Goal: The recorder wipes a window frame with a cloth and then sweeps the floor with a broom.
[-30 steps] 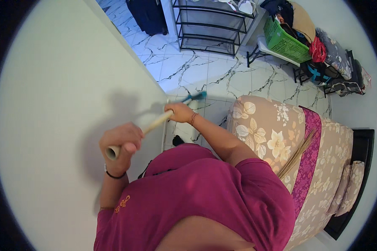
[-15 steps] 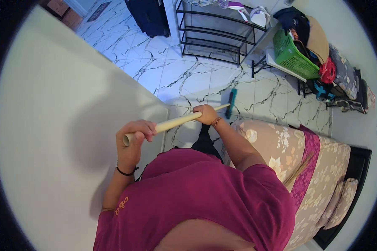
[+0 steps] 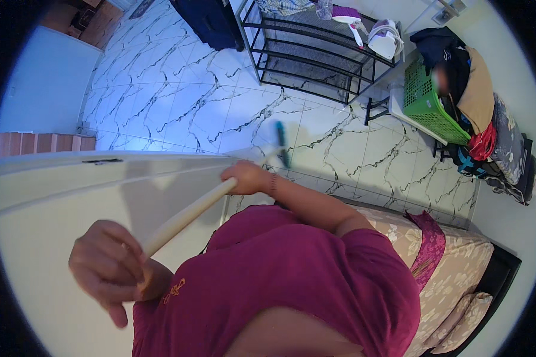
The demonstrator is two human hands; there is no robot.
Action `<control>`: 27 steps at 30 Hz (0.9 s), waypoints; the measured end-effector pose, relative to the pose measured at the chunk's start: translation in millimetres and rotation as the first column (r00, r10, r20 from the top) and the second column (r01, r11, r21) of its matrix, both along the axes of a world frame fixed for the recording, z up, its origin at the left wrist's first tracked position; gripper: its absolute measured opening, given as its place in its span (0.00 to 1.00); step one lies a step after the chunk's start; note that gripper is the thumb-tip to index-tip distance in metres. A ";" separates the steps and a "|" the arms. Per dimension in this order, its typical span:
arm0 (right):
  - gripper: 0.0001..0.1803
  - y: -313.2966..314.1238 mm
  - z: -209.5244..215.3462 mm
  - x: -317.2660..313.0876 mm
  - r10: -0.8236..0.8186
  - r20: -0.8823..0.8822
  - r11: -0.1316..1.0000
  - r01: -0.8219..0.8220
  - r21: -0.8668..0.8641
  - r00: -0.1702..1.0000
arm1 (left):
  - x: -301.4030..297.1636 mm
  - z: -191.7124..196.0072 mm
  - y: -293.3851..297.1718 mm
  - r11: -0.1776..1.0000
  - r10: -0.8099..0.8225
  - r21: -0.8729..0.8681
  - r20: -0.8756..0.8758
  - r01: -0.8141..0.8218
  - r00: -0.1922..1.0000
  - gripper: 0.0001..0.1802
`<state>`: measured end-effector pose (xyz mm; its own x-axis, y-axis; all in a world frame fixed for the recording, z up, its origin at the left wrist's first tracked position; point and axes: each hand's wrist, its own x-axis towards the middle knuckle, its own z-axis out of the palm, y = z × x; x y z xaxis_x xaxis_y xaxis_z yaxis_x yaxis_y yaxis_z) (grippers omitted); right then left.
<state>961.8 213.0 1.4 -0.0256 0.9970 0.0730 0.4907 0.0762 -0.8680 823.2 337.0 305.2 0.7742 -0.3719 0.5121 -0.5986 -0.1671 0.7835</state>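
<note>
Both my hands grip a long pale wooden handle (image 3: 187,213) of a broom or mop. My left hand (image 3: 110,268) is closed around its near end, close to the camera. My right hand (image 3: 246,177) holds it further down the shaft. The teal head (image 3: 281,143) at the far end is blurred and hovers over the white marble-patterned floor (image 3: 178,95). My maroon shirt fills the lower middle of the view.
A pale wall or door panel (image 3: 47,202) stands on my left. A bed with a floral cover (image 3: 458,268) lies on the right. A black metal rack (image 3: 315,47), a green laundry basket (image 3: 429,101) and piled clothes stand at the far side.
The view has swung toward the open floor. The handle's head has moved out from beside the bed over the tiles, and my left hand has come closer to the camera.
</note>
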 end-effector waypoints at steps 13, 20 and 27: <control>0.14 -94.7 -126.1 130.9 -0.105 0.299 0.908 0.214 -0.362 0.949 | 53.3 -170.5 -30.0 0.774 0.350 -0.173 -0.685 -0.609 0.639 0.15; 0.14 104.3 -86.4 75.3 -0.018 0.100 0.997 0.025 -0.077 0.995 | 26.4 -85.0 37.6 0.636 0.742 -0.015 -0.263 -0.772 0.616 0.24; 0.18 195.6 -19.3 46.9 0.206 -0.085 0.965 -0.188 0.183 0.975 | 27.7 -43.6 58.8 0.748 0.664 -0.048 0.068 -0.662 0.745 0.20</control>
